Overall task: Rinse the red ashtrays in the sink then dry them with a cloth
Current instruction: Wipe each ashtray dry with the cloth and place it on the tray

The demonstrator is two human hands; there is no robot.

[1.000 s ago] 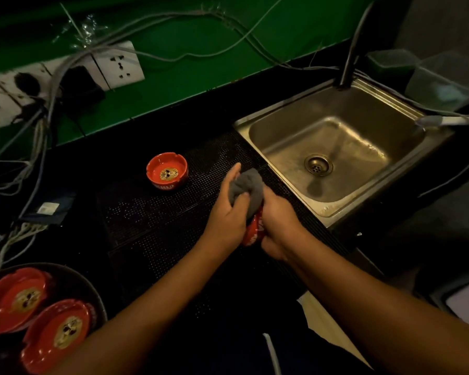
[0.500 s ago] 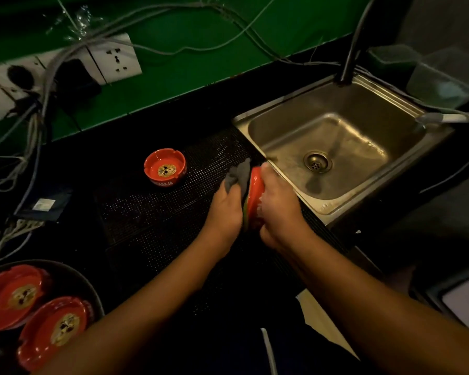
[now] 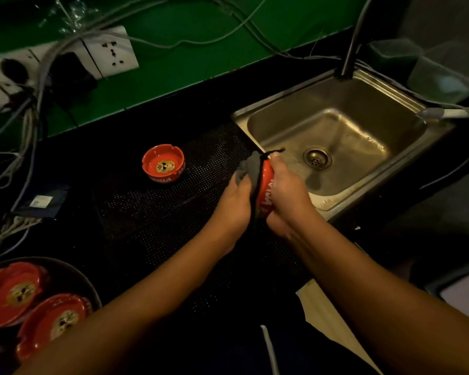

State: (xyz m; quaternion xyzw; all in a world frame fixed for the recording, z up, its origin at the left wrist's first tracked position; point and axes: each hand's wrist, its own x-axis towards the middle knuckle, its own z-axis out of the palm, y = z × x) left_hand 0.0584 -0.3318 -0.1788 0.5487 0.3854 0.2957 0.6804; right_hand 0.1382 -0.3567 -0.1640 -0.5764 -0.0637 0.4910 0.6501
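Fingers of the right hand (image 3: 287,196) curl round a red ashtray (image 3: 266,193) held on edge, its lettered wall showing. The left hand (image 3: 236,204) grips a grey cloth (image 3: 248,169) and presses it against the ashtray's face. Both hands hover over the dotted mat (image 3: 146,212), just beside the sink's (image 3: 244,115) near corner. A second ashtray (image 3: 163,163) sits well apart to the left, with bare mat between. A second ago the cloth draped over the top, hiding most of the red.

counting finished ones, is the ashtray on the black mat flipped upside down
No, the lone ashtray on the black mat sits open side up, with the skull print showing in its bowl.
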